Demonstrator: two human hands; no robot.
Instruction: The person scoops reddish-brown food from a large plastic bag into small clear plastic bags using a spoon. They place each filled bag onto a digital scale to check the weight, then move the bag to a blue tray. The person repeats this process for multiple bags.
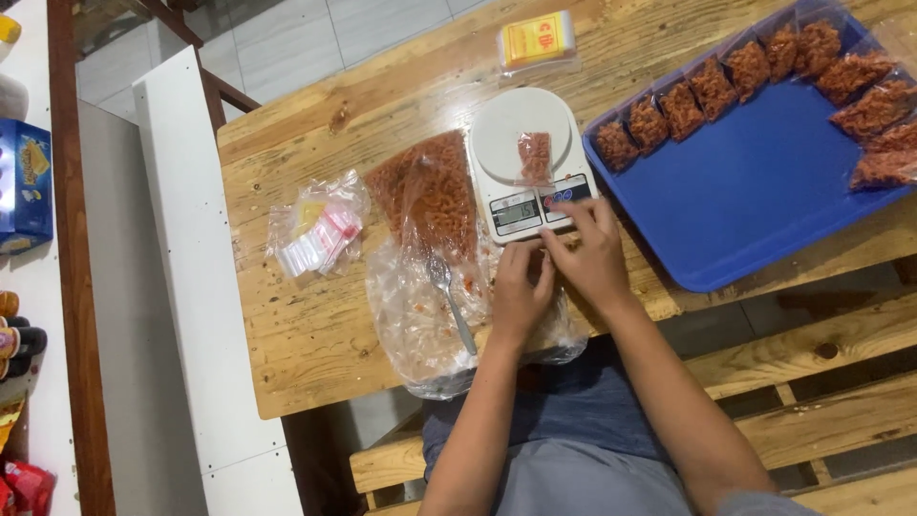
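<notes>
Rough wooden tabletop (pixel 315 334) carries all items under review. Just beyond my fingertips stands a white digital kitchen scale (pixel 523 158), and a small filled snack packet (pixel 534 157) lies on its round platform. My right hand (pixel 590 253) rests at the scale's near edge, fingers extended and loosely together, tips touching the button area beside the display. My left hand (pixel 520 290) sits against it, fingers curled inward; whether they pinch anything I cannot tell. Left of my fingers, a large clear bag of orange-red snack (pixel 426 196) lies open, with a metal spoon (pixel 447 291) on its plastic. Farther left lies a bundle of small empty zip bags (pixel 320 229). Right of my fingers, a blue tray (pixel 755 191) holds filled packets (pixel 764 72) ranged along its far and right rim. Beyond the scale lies a yellow packet (pixel 538 40).
</notes>
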